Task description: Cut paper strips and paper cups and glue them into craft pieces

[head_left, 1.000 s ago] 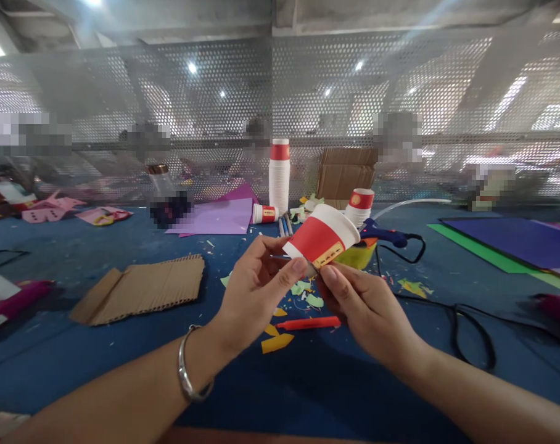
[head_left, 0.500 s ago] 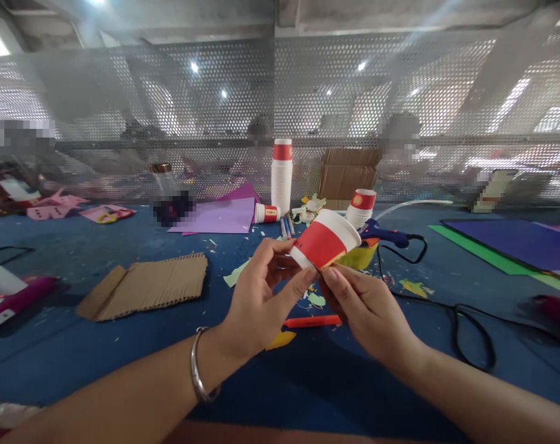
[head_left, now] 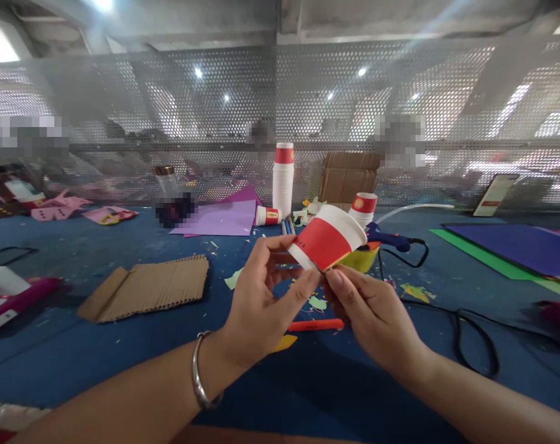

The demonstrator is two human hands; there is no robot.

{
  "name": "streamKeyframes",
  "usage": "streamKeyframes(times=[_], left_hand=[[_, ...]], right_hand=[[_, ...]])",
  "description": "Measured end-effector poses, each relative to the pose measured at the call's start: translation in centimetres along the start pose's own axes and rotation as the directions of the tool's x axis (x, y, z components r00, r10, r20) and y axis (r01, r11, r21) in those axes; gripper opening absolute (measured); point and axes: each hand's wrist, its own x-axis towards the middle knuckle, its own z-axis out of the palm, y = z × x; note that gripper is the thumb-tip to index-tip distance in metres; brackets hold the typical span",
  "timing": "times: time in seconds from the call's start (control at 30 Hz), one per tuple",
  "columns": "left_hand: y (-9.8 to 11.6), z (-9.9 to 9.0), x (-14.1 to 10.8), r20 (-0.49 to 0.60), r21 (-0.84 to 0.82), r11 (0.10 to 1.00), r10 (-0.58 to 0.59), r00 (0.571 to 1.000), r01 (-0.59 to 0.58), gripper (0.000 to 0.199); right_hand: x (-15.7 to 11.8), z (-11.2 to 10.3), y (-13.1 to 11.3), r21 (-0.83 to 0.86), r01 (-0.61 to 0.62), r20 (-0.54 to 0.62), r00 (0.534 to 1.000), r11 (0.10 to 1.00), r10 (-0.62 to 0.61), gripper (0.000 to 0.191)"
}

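A red and white paper cup (head_left: 327, 239) is held tilted above the blue table, its wide rim toward the upper right. My left hand (head_left: 266, 296) grips its narrow end, fingers behind and thumb at the lower edge. The thumb and fingers of my right hand (head_left: 370, 308) pinch together at the cup's lower side, by a thin yellowish strip; exactly what they pinch is too small to tell. Beneath the hands lie a red-orange stick-like object (head_left: 316, 324) and a yellow paper piece (head_left: 284, 343).
A tall cup stack (head_left: 283, 182) stands at the back, a lying cup (head_left: 268, 216) beside it. Flat cardboard (head_left: 150, 288) is on the left. A blue glue gun (head_left: 390, 237) with a black cable (head_left: 460, 333) and coloured sheets (head_left: 506, 246) are on the right.
The cup has tilted slightly, its rim shifting a little right and lower. Both hands keep nearly the same hold. The whole view has shifted slightly.
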Motion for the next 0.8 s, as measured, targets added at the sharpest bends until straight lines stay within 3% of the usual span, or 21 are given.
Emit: streamKeyframes(times=[0.1, 0.2, 0.43, 0.8], left_hand=[[0.23, 0.28, 0.33, 0.003, -0.201, 0.961, -0.191, 0.981, 0.188, 0.041], [-0.03, 0.30, 0.55, 0.020, -0.294, 0.916, -0.278, 0.960, 0.272, 0.033], [0.28, 0.41, 0.13, -0.017, -0.219, 0.958, -0.194, 0.981, 0.186, 0.025], [0.50, 0.31, 0.34, 0.005, -0.167, 0.968, -0.190, 0.982, 0.188, 0.023]], right_hand=[[0.30, -0.13, 0.02, -0.031, 0.000, -0.007, 1.000, 1.000, -0.001, 0.047], [0.52, -0.18, 0.17, -0.041, 0.005, -0.011, 1.000, 0.999, -0.006, 0.048], [-0.09, -0.21, 0.01, -0.083, 0.044, -0.015, 0.999, 0.996, -0.046, 0.047], [0.11, -0.41, 0.49, -0.118, 0.048, -0.006, 0.999, 0.992, -0.049, 0.045]])
